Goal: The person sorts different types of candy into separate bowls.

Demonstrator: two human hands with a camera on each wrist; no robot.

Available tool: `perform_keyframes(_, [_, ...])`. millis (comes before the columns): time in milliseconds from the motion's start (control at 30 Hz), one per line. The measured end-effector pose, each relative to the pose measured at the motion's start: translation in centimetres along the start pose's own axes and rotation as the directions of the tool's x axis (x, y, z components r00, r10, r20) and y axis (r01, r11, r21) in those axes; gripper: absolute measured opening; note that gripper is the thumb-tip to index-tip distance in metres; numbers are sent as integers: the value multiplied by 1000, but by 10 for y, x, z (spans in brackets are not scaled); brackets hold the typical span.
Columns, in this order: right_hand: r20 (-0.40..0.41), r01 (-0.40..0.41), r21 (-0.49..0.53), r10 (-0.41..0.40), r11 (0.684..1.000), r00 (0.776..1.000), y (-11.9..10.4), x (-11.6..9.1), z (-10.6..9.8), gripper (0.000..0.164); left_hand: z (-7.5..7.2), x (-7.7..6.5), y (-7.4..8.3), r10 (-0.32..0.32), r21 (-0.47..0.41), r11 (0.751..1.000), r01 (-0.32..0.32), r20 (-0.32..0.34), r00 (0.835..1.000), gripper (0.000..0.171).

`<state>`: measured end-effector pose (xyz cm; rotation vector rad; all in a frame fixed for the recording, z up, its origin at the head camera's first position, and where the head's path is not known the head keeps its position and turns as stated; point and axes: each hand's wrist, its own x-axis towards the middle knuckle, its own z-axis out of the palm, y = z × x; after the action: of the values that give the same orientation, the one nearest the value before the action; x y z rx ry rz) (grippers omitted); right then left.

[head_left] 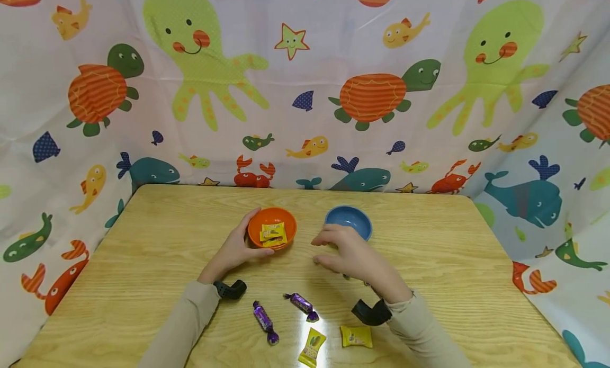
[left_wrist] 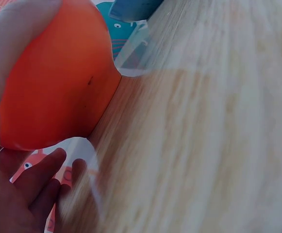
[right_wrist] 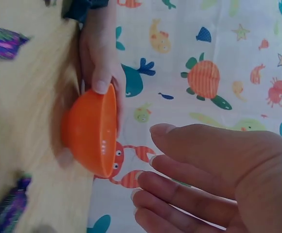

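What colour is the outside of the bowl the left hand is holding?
Orange; the bowl shows its outside best in the right wrist view.

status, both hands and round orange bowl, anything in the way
Left hand gripping round orange bowl, yellow-wrapped candies inside. Right hand empty. Nothing visible between right hand and orange bowl.

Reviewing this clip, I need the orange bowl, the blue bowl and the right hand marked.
Orange bowl [head_left: 270, 216]: head view, on its bare inside near the far rim.
Blue bowl [head_left: 349, 215]: head view, on its bare inside.
Right hand [head_left: 350, 251]: head view, mid-hand.
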<state>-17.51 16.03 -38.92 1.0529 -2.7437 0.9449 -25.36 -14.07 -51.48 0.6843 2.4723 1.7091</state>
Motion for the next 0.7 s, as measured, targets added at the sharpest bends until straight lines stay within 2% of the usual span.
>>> perform_keyframes(200, [24, -38, 95, 36, 995, 999, 4, -35, 3, 18, -1, 0, 0, -7, 3, 1000, 7, 4, 1000, 109])
perform_keyframes(433, [38, -3, 96, 0, 995, 999, 9, -71, 14, 19, -2, 4, 5, -18, 14, 1000, 18, 13, 1000, 110])
perform_keyframes(567, [85, -16, 112, 7, 994, 996, 11, -90, 20, 18, -4, 0, 23, -30, 20, 999, 30, 26, 999, 107])
perform_keyframes(700, [127, -48, 86, 36, 995, 991, 16, -110, 26, 21, -6, -6, 42, -30, 17, 999, 29, 35, 999, 104])
